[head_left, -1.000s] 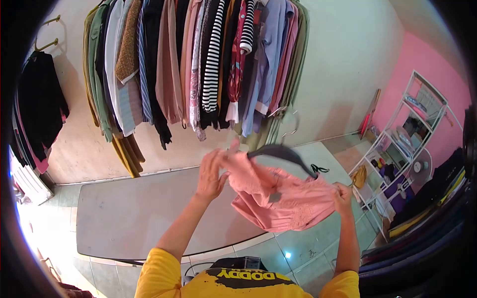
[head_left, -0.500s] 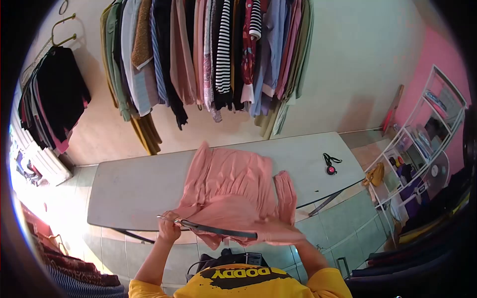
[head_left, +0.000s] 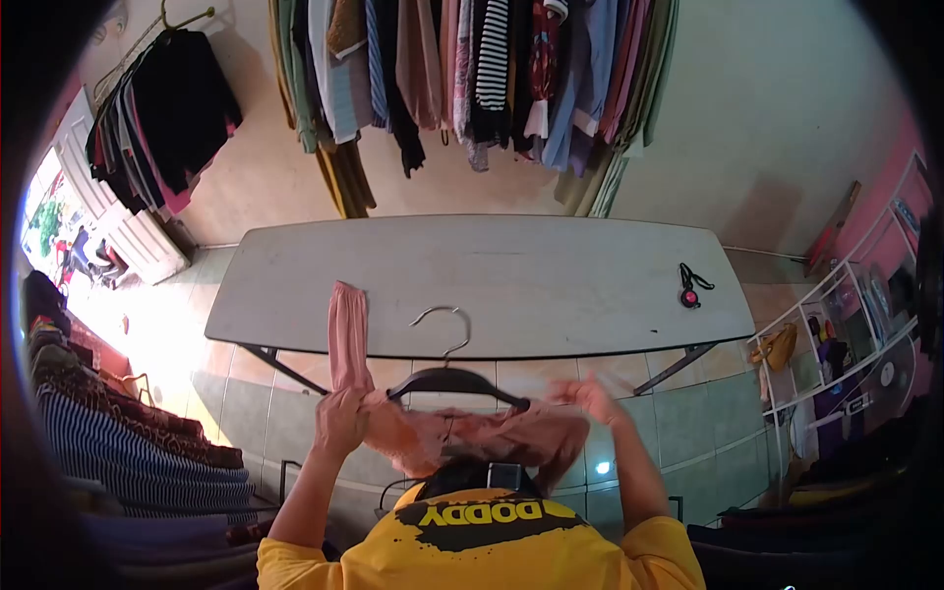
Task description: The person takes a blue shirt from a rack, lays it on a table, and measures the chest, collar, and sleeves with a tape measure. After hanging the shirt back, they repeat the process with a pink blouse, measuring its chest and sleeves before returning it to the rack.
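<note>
A pink long-sleeved blouse (head_left: 423,438) hangs in front of me, on a black clothes hanger (head_left: 457,382) whose metal hook points up and away from me. My left hand (head_left: 341,421) is closed on the blouse near its left shoulder, and one sleeve (head_left: 348,334) stretches from there onto the table edge. Just beyond the hanger's right end is my right hand (head_left: 593,401), fingers spread and a little blurred, above the blouse's right shoulder. The lower part of the blouse is hidden by my body.
A long grey table (head_left: 472,285) stands ahead, with a black lanyard with a round pink-centred tag (head_left: 689,295) at its right. Clothes (head_left: 492,79) hang on the wall behind it. More garments (head_left: 138,442) hang at left; a white shelf rack (head_left: 787,393) stands right.
The blouse has come off the table toward me and the hanger is now at its shoulders, hook up. My left hand has gone from the hanger to the blouse. The view has shifted.
</note>
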`<state>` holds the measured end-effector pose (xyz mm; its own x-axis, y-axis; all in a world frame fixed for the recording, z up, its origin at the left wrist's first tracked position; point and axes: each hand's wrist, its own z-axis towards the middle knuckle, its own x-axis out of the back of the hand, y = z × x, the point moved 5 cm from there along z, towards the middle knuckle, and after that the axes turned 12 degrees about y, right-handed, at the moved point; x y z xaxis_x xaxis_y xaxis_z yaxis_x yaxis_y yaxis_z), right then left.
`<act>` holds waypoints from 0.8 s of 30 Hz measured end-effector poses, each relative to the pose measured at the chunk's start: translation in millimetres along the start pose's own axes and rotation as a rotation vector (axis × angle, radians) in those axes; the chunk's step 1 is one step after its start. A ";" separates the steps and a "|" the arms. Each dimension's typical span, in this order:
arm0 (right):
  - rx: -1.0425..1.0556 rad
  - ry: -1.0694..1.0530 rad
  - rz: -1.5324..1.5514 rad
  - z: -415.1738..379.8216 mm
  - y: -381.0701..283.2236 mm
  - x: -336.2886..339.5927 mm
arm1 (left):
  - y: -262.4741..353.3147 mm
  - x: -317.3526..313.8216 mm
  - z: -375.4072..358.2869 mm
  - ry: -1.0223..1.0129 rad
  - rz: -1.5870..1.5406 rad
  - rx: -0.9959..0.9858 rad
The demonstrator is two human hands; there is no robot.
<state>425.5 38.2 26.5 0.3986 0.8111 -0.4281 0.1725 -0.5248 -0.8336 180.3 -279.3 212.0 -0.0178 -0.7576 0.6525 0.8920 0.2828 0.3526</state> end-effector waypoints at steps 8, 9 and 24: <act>0.885 0.385 -1.149 -61.0 -129.9 -123.2 | 17.2 -12.8 18.3 -0.002 -0.004 0.035; 0.887 0.387 -1.153 -61.0 -130.1 -124.7 | 18.8 -14.5 22.1 0.005 -0.010 0.064; 1.348 0.965 -1.242 -117.7 -182.6 -76.6 | -113.4 -54.4 -100.0 -0.416 -0.101 0.457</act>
<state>469.5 41.6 252.6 0.9335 -0.0956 0.3455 0.2193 0.9146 -0.3397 125.3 -329.0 69.5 -0.3483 -0.5267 0.7754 0.5952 0.5148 0.6171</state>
